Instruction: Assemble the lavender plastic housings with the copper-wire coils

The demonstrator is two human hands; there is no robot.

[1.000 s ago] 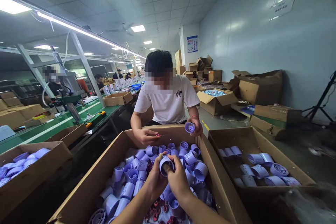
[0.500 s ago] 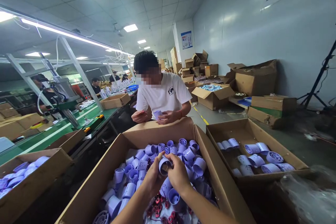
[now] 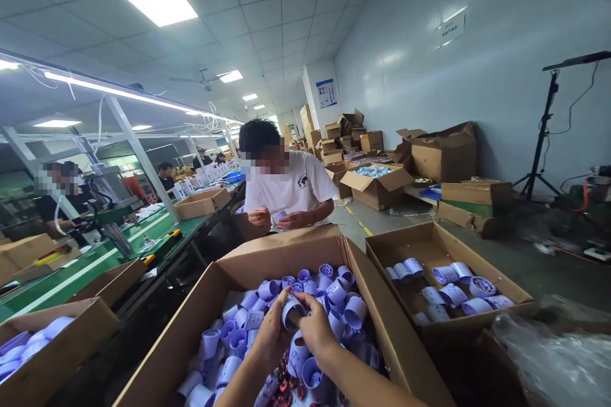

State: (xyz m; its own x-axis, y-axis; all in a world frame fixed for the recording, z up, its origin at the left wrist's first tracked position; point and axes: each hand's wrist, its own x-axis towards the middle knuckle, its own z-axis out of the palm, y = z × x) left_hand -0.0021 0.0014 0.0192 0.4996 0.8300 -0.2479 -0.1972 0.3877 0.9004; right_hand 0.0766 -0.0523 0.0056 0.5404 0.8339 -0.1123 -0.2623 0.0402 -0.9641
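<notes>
Pale lilac cylindrical housing (image 3: 292, 313), smooth matt plastic, in bare hands. Big carton (image 3: 281, 251), rough matt brown cardboard. At 3 o'clock, crinkled glossy clear plastic bag (image 3: 548, 356).

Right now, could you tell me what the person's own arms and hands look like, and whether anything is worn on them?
Both forearms come in bare from the bottom edge, with no sleeves in view. The left hand and the right hand wear no gloves. No watch, bracelet or ring shows on the parts that are visible.
</notes>
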